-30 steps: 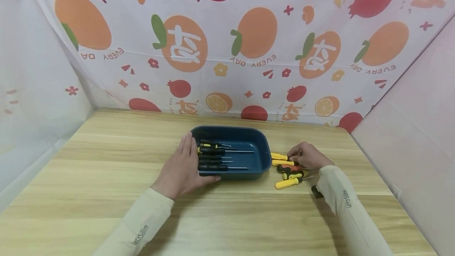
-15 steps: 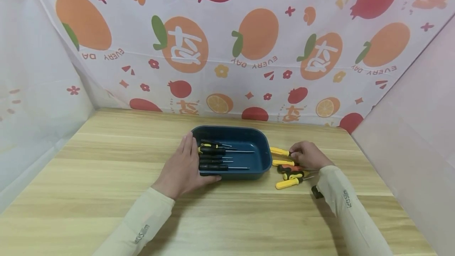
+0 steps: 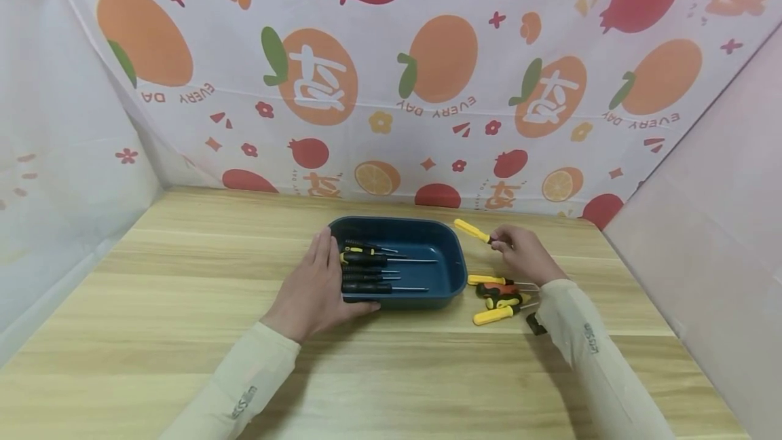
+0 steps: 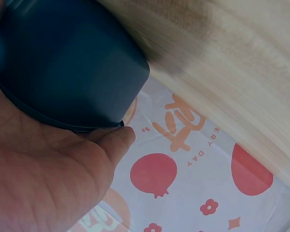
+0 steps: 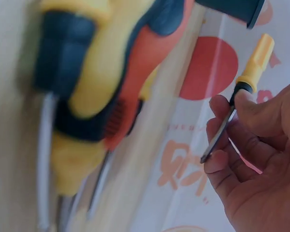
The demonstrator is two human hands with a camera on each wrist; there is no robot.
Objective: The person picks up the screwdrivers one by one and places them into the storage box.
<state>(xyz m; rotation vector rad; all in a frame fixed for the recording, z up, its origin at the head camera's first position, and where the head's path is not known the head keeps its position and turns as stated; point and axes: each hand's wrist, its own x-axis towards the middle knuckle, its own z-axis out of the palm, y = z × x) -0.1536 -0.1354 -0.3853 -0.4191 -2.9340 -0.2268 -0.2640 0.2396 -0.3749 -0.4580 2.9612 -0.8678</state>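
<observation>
My left hand (image 3: 308,290) lies against the left end of a dark blue plastic box (image 3: 455,250), fingers straight along its wall and thumb by the front side. The left wrist view shows the palm at the box's (image 4: 77,63) rim. Inside the box, several black-handled screwdrivers (image 3: 366,288) lie side by side, some with yellow marks. My right hand (image 3: 525,250) pinches a yellow-handled screwdriver (image 3: 470,229) between thumb and fingers near the black collar, handle pointing up-left, beyond the box's right end. Its shaft (image 5: 217,137) lies across the fingers in the right wrist view.
Right of the box on the wooden table (image 3: 391,386) lie more screwdrivers: yellow ones (image 3: 493,316), a red-and-black one (image 3: 493,289) and a yellow-and-black one (image 3: 504,301). A small black object (image 3: 535,324) lies near the right sleeve. A fruit-print cloth (image 3: 379,73) hangs behind.
My right hand has lifted the yellow screwdriver from the pile, up and away towards the back of the table. The left hand and the box have stayed put.
</observation>
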